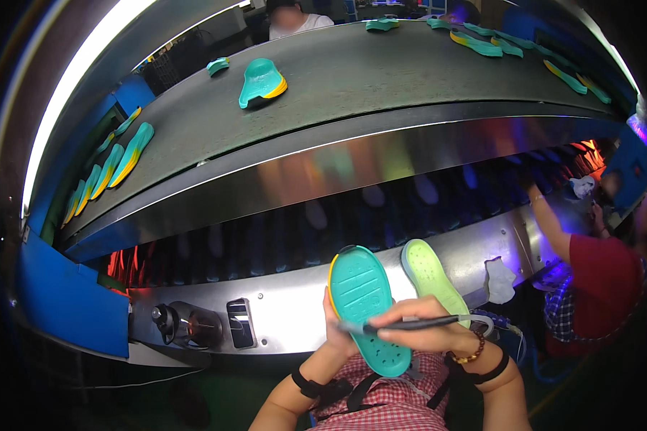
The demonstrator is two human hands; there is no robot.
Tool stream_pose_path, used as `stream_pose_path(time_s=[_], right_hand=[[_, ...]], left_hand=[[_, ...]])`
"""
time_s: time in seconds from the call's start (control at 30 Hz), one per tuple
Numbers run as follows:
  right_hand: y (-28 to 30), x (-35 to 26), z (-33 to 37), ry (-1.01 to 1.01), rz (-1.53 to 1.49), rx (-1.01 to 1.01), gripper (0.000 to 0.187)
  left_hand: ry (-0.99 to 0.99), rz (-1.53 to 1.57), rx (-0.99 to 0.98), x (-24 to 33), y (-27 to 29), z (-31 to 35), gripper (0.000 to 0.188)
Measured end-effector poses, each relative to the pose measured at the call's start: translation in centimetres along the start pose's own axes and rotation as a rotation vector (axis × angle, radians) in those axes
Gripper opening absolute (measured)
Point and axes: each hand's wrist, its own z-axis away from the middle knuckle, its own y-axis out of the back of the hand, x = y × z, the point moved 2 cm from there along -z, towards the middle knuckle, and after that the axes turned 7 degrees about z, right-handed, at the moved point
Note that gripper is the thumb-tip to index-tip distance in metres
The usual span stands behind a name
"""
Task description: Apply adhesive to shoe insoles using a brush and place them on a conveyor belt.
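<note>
My left hand [336, 329] holds a teal shoe sole [361, 284] by its left side, in front of my body. The sole has a yellow edge at upper left, grooves across its upper part and small holes lower down. In my right hand [428, 323] is a slim black pen-shaped tool [406, 325], gripped between thumb and fingers. Its tip points left over the sole; whether it touches is hard to see. A pale tube [478, 319] runs from its rear end. Just beyond my right hand, a yellow-green sole [433, 273] with holes lies on the metal ledge.
A dark bottle [187, 325] and a phone [241, 323] sit on the metal ledge [284, 316] at left. Behind runs a grey conveyor belt [323, 79] carrying several teal-and-yellow soles [262, 80]. A white cloth [499, 280] lies at right, near a person in red [604, 284].
</note>
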Motion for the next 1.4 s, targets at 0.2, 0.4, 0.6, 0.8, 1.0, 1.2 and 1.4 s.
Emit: stream_pose_path(time_s=[0.2, 0.4, 0.6, 0.8, 1.0, 1.2, 1.4], right_hand=[[1.2, 1.1, 0.1, -0.086, -0.214, 0.128, 0.02], [0.8, 0.3, 1.2, 0.254, -0.032, 0.003, 0.023], [-0.1, 0.1, 1.7, 0.39, 0.02, -0.062, 0.021], [1.1, 1.9, 2.0, 0.269, 0.017, 0.12, 0.023], [1.4, 1.4, 2.6, 0.232, -0.16, 0.012, 0.023], [0.7, 1.6, 2.7, 0.286, -0.094, -0.096, 0.021], [-0.1, 3.4, 2.6, 0.03, -0.768, 0.11, 0.021]], left_hand=[[-0.109, -0.132, 0.084, 0.7, -1.4, 0.1, 0.084], [-0.234, -0.18, -0.064, 2.2, -2.8, 0.3, 0.087], [-0.427, -0.2, -0.092, 3.5, -3.6, 0.4, 0.088], [-0.554, -0.271, 0.002, 3.8, -4.9, 0.7, 0.089], [-0.514, -0.324, -0.027, 4.2, -4.9, 0.8, 0.09], [-0.488, -0.367, -0.047, 4.3, -5.3, 0.8, 0.092], [-0.354, -0.123, 0.079, 2.9, -5.9, 0.9, 0.085]])
